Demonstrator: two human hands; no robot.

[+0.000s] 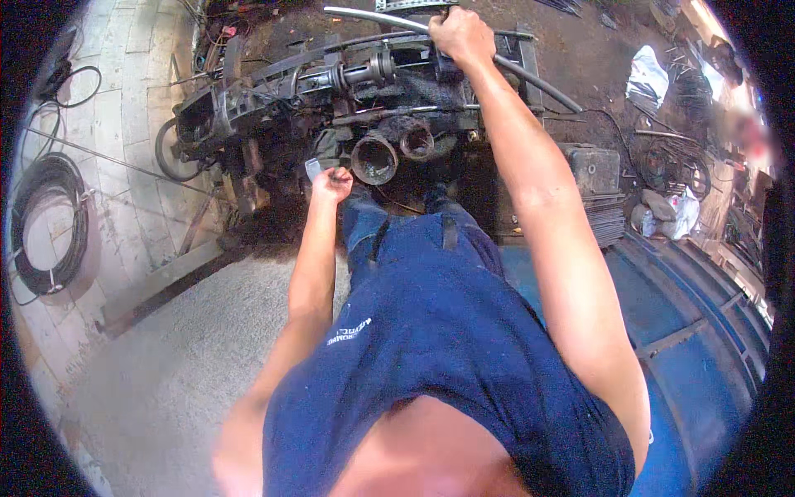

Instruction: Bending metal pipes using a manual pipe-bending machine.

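Observation:
My right hand (464, 37) is closed around a long grey rod (542, 85) that lies slantwise across the far side of a dark, greasy metal machine (281, 95). Nearer to me, my left hand (334, 184) is held low with curled fingers. A small flat light-grey piece (313, 169) sticks out beside its thumb and seems to be held there. To the right of that hand, two round open pipe ends (374, 160) face me, one larger than the other. Along the machine's top runs a shaft with round collars (381, 68).
A coil of black cable (51, 224) lies on the pale floor at left. At right stand a dark metal box (592, 170), a stack of thin rods (603, 217) and blue ribbed metal (704, 364). White sacks (648, 76) and bundled wire lie farther off.

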